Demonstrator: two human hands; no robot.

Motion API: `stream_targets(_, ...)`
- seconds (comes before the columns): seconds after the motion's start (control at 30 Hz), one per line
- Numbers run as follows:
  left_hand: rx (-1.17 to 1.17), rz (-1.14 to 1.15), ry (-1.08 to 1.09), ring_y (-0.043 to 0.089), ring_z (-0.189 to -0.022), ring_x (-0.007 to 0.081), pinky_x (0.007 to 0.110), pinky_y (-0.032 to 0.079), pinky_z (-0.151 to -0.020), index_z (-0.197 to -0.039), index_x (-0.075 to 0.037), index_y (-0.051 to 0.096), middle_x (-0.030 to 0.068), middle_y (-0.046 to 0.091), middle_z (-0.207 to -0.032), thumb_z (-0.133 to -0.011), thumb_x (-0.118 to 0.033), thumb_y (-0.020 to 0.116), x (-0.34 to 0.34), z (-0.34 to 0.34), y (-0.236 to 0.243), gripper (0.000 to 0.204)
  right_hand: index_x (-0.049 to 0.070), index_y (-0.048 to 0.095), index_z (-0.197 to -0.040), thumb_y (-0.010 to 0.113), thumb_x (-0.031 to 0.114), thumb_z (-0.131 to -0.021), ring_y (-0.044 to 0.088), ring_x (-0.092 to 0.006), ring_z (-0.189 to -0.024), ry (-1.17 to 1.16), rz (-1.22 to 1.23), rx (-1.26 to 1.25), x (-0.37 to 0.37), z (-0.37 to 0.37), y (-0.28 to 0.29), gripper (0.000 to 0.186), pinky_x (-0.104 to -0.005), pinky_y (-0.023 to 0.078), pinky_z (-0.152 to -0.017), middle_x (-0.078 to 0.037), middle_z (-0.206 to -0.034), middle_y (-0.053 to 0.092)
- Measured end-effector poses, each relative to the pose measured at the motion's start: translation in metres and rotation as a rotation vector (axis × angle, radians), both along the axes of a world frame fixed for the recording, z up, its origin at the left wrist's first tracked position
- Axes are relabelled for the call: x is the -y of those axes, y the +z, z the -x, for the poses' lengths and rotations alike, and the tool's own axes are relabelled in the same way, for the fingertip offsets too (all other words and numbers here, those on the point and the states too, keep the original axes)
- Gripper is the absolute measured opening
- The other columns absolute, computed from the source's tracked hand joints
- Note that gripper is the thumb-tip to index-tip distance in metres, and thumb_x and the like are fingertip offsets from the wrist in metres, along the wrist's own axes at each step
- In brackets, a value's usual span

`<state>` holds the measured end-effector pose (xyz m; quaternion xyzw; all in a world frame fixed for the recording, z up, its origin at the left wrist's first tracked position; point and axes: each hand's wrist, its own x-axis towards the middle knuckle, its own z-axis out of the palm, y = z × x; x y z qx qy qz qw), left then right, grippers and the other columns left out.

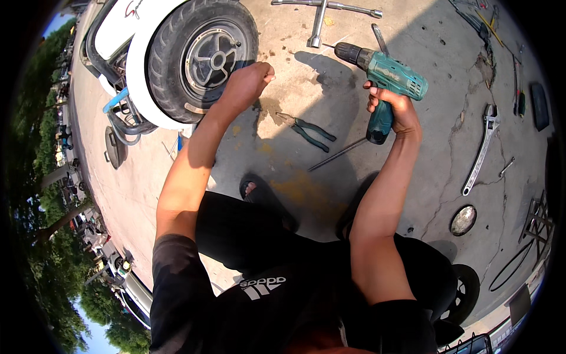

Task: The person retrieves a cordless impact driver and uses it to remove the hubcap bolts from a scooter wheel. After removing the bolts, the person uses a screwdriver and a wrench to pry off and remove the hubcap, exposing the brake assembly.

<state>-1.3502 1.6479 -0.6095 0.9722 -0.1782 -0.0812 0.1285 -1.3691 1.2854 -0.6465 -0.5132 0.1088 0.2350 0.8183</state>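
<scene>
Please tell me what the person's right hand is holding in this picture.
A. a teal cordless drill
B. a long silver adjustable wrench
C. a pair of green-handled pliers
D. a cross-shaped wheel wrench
A: the right hand is wrapped around the grip of the teal cordless drill, while the adjustable wrench, the pliers and the cross-shaped wheel wrench all lie on the concrete ground.

Outdoor roadside repair spot, not an indoor shop. Cracked, stained concrete ground with tools scattered on it: cross wheel wrench, adjustable wrench, pliers, long rod. Scooter wheel lies on its side. Trees and parked vehicles along the edge.
</scene>
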Motion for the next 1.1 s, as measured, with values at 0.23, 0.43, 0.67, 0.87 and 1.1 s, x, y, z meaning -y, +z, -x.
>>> stream_targets(0.23, 0.051, 0.380, 0.563, 0.069, -0.090, 0.0307, 0.040, 0.054, -0.081, -0.102, -0.008, 0.074, 0.0136, 0.071, -0.103, -0.090, -0.019, 0.072, 0.069, -0.011, -0.145, 0.017, -0.003, 0.066, -0.106, 0.069, 0.010, -0.085, 0.060, -0.0189, -0.064, -0.362, -0.091, -0.096, 0.009, 0.016, -0.019, 0.025, -0.0339, 0.052, -0.063, -0.006, -0.072, 0.058)
stream_targets(0.43, 0.125, 0.360, 0.629, 0.069, -0.099, 0.0293, 0.038, 0.053, -0.088, -0.114, -0.013, 0.074, 0.0140, 0.071, -0.107, -0.095, -0.018, 0.062, 0.064, -0.011, -0.148, 0.023, -0.004, 0.066, -0.106, 0.070, 0.010, -0.085, 0.060, -0.0177, -0.064, -0.299, -0.068, -0.090, -0.007, 0.021, -0.018, 0.025, -0.0332, 0.052, -0.063, -0.006, -0.073, 0.059)
stream_targets(0.67, -0.342, -0.506, -0.121, 0.068, -0.096, 0.0355, 0.046, 0.054, -0.078, -0.096, -0.006, 0.071, 0.0127, 0.070, -0.104, -0.090, -0.032, 0.068, 0.006, 0.043, 0.039, 0.027, -0.002, 0.068, -0.107, 0.072, 0.009, -0.083, 0.061, -0.0162, -0.064, 0.080, -0.130, -0.010, -0.083, 0.006, -0.005, 0.027, -0.0302, 0.051, -0.063, -0.005, -0.076, 0.064)
stream_targets(0.87, 0.151, -0.468, 0.444, 0.070, -0.085, 0.0317, 0.041, 0.054, -0.071, -0.092, -0.006, 0.070, 0.0111, 0.071, -0.090, -0.086, -0.028, 0.076, -0.041, 0.094, 0.153, 0.023, 0.000, 0.069, -0.110, 0.073, 0.008, -0.083, 0.063, -0.0151, -0.069, 0.293, -0.323, -0.075, -0.215, 0.032, 0.017, 0.028, -0.0302, 0.055, -0.067, -0.006, -0.087, 0.068)
stream_targets(1.1, 0.566, -0.441, 0.392, 0.064, -0.095, 0.0298, 0.040, 0.052, -0.079, -0.107, -0.010, 0.069, 0.0079, 0.065, -0.107, -0.081, -0.017, 0.080, -0.079, 0.096, 0.151, 0.030, 0.001, 0.068, -0.108, 0.070, 0.007, -0.084, 0.063, -0.0150, -0.073, 0.384, -0.261, -0.087, -0.254, 0.046, 0.009, 0.025, -0.0313, 0.055, -0.067, -0.005, -0.089, 0.066)
